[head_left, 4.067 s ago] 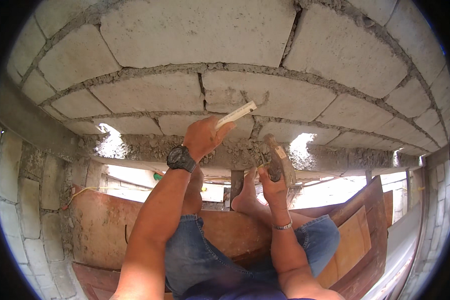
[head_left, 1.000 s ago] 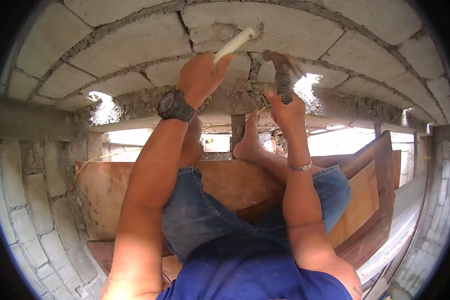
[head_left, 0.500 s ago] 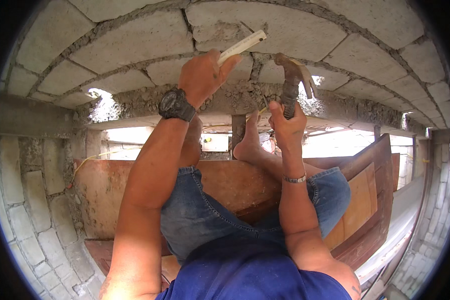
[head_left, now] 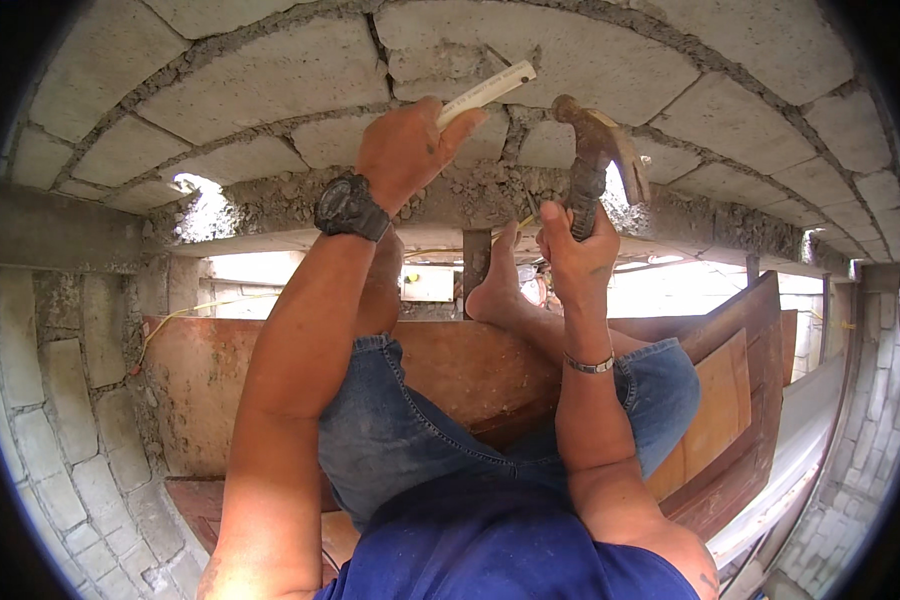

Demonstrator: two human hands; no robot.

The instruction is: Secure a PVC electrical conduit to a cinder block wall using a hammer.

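My left hand (head_left: 406,145) is closed around a short white plastic pipe (head_left: 488,95). The pipe slants up to the right in front of the grey block wall (head_left: 270,80), its far end beside a thin dark spike (head_left: 496,56) at the wall. In my right hand (head_left: 580,240) is a claw hammer (head_left: 600,150), gripped by its dark wrapped handle. The worn hammer head is up, right of the pipe and apart from it, with its claw pointing right and down. A thin sliver (head_left: 532,204) shows by my right thumb; whether it is held I cannot tell.
A rough concrete ledge (head_left: 430,205) runs below the blocks, with bright gaps in it. Brown wooden boards (head_left: 210,390) lie under my bent legs (head_left: 400,430), and a dark post (head_left: 477,270) stands beside my foot. Block walls rise on both sides.
The hammer has tipped to the right, its claw swinging outward, and my right hand has shifted slightly right. The pipe and my left hand have barely moved.
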